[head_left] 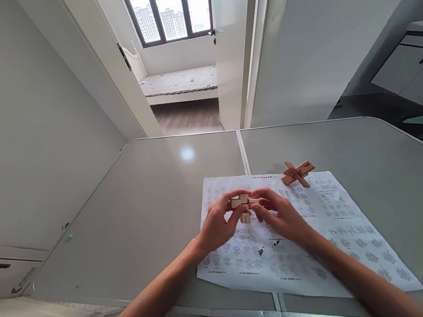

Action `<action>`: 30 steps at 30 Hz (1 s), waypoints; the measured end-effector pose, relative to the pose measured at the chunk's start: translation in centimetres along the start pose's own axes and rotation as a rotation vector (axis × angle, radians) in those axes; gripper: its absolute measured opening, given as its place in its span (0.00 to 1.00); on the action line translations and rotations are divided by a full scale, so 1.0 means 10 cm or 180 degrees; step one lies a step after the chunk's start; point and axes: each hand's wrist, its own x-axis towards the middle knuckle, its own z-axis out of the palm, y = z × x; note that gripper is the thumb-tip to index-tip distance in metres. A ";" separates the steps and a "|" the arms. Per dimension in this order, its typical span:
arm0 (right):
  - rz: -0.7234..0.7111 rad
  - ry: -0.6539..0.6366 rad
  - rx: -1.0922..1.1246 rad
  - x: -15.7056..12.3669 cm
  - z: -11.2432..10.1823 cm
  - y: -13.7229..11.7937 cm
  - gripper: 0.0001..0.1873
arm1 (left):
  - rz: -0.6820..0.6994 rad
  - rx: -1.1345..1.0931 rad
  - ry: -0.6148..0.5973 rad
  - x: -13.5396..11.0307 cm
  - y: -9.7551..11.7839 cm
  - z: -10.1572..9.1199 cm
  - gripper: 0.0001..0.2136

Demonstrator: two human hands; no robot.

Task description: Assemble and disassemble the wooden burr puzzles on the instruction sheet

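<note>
A light wooden burr puzzle (245,217), made of crossing blocks, is held above a printed sheet. My left hand (221,219) pinches its left side between thumb and fingers. From the right, my right hand (275,210) grips the block that sticks out on that side. Fingertips cover part of the puzzle, so how its inner blocks fit cannot be seen. Below both hands lies the white instruction sheet (254,275), covered with small line diagrams and torn in spots near its middle.
A darker reddish wooden cross puzzle (298,173) with black marks rests at the sheet's upper edge, right of my hands. The grey folding table (128,228) has a metal seam down its middle. Beyond its far edge are an open door (234,50) and a bed (180,81).
</note>
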 end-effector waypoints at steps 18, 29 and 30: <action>0.0531 -0.0622 0.0633 0.00 -0.09 -0.04 0.23 | -0.0395 0.0620 -0.0409 -0.01 0.02 -0.01 0.12; 0.0419 -0.0550 0.0568 -0.01 -0.07 -0.08 0.22 | -0.0306 0.0852 -0.0521 0.00 0.04 -0.03 0.15; 0.0405 -0.0545 0.0563 -0.01 -0.07 -0.08 0.22 | -0.0299 0.0840 -0.0532 0.00 0.04 -0.03 0.15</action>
